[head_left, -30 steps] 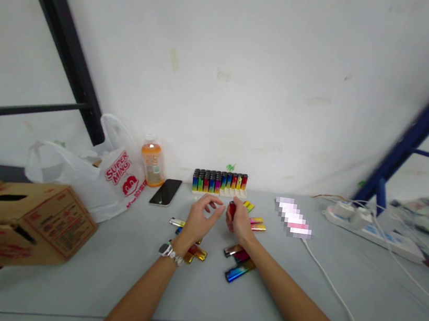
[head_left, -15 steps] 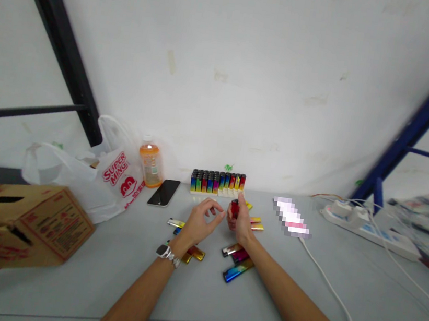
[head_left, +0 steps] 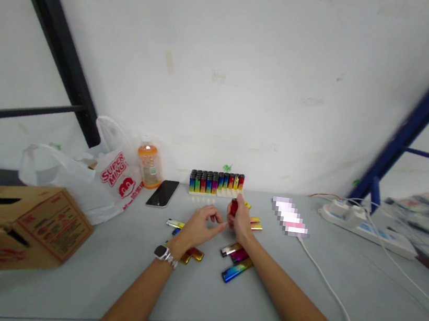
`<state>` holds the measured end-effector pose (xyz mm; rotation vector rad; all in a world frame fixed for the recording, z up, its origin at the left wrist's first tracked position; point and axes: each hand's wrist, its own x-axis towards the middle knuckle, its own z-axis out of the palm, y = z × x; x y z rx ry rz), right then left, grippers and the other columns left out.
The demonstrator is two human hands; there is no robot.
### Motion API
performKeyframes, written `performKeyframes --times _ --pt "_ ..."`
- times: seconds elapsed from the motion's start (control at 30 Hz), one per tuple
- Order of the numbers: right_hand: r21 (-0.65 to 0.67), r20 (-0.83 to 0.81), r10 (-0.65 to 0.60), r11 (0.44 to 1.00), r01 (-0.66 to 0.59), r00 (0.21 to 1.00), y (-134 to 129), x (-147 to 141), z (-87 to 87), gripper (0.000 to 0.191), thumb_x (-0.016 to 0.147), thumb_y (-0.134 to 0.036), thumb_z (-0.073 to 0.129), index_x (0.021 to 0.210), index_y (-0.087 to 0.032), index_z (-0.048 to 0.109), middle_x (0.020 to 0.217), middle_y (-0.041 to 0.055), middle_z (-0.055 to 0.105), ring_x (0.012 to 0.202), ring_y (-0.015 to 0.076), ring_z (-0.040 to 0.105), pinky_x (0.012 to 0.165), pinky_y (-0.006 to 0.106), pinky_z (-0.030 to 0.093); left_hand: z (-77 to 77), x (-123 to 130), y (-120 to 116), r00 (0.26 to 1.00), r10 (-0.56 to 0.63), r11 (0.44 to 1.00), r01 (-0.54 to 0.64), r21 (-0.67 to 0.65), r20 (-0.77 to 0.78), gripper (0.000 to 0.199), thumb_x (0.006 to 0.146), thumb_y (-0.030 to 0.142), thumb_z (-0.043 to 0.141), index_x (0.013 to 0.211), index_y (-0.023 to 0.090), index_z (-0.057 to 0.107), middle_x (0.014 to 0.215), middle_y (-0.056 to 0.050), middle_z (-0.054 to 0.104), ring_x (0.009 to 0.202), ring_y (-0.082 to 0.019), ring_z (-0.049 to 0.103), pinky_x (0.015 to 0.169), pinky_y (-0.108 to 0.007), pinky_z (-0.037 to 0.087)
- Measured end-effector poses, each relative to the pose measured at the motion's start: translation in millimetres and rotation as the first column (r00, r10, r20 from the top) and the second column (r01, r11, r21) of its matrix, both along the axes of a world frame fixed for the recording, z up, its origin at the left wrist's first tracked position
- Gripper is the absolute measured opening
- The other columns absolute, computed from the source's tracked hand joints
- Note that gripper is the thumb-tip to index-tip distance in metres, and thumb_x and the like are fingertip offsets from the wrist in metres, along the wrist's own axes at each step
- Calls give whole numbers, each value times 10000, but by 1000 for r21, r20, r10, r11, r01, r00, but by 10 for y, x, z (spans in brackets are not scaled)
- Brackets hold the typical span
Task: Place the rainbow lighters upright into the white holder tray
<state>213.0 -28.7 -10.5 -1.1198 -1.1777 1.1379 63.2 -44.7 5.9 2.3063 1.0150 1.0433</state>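
Observation:
My right hand (head_left: 239, 222) is wrapped round a red lighter (head_left: 234, 207), thumb up along it. Just to its left, my left hand (head_left: 201, 227) has curved fingers apart, with nothing seen between them. Upright lighters with black tops stand in rows in a white rack (head_left: 229, 193) near the wall. Loose metallic lighters lie on both sides: a blue one (head_left: 237, 270) and a magenta one (head_left: 239, 255) below my right hand, an orange one (head_left: 196, 254) and a pale yellow one (head_left: 175, 224) by my left wrist. Yellow ones (head_left: 256, 226) lie partly behind my right hand.
On the grey table (head_left: 196, 300), a cardboard box (head_left: 47, 228), a white plastic bag (head_left: 78, 174), an orange bottle (head_left: 149, 165) and a black phone (head_left: 163, 194) are at left. A blurred-out phone (head_left: 290, 217) with a white cable and a power strip (head_left: 367, 230) are at right.
My left hand has shifted slightly down and right, its thumb and fingers nearer my right hand. My right hand still holds the red lighter. The view has moved slightly.

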Motion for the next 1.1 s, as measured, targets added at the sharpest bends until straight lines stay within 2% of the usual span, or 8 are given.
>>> performKeyframes --times 0.1,0.2,0.33,0.43,0.63,0.73,0.87,1.1 --pt "10 -110 -44 999 45 993 -23 -20 37 498 846 -707 380 758 -225 465 466 -85 358 367 85 291 359 212 223 0 0 -56 990 -61 996 52 -71 -127 232 727 378 752 696 184 629 738 -15 639 750 -177 567 703 -282 438" --pt "131 -84 -35 990 46 996 -15 -19 53 406 813 -629 538 916 -247 444 545 -99 457 397 83 365 375 191 295 -1 17 -126 973 -121 989 101 -109 -197 320 650 463 805 714 191 650 780 -22 657 808 -204 579 750 -297 439" --pt "280 39 -128 953 112 991 67 68 51 345 801 -545 596 860 -213 526 707 -17 590 580 119 520 525 234 431 7 49 -184 952 -161 985 139 -100 -262 282 675 451 789 743 205 669 835 -31 666 870 -220 584 819 -313 427" --pt "351 187 -234 923 157 954 175 188 46 330 790 -508 615 818 -179 619 808 41 635 699 151 542 629 270 451 2 56 -174 946 -151 987 129 -96 -287 188 699 357 778 760 212 675 810 -21 668 866 -216 584 832 -313 425" --pt "459 294 -283 880 125 913 534 362 93 370 792 -416 603 1081 -185 596 827 24 636 668 157 545 627 279 441 -92 -52 -20 965 -111 989 85 -117 -239 124 690 266 759 764 201 684 795 -23 654 813 -195 575 742 -286 439" --pt "505 381 -293 860 68 877 750 376 148 298 801 -376 576 1034 -192 598 767 -3 611 646 150 524 641 279 425 -129 -149 62 975 -47 986 11 -166 -215 126 686 261 755 754 191 676 789 -23 649 794 -190 572 724 -284 438" --pt "516 474 -295 856 9 830 990 359 174 232 802 -357 558 960 -198 618 638 -38 539 620 151 492 638 277 401 -142 -242 121 984 51 986 -78 -151 -173 137 688 242 756 766 188 656 780 -24 636 763 -192 574 705 -292 433" --pt "499 464 -242 866 -26 852 1182 317 106 244 822 -390 555 961 -198 614 714 -10 613 648 159 545 656 291 443 -166 -254 162 995 80 985 -87 -148 -55 124 727 212 720 818 193 637 797 -12 629 747 -169 567 707 -283 439"
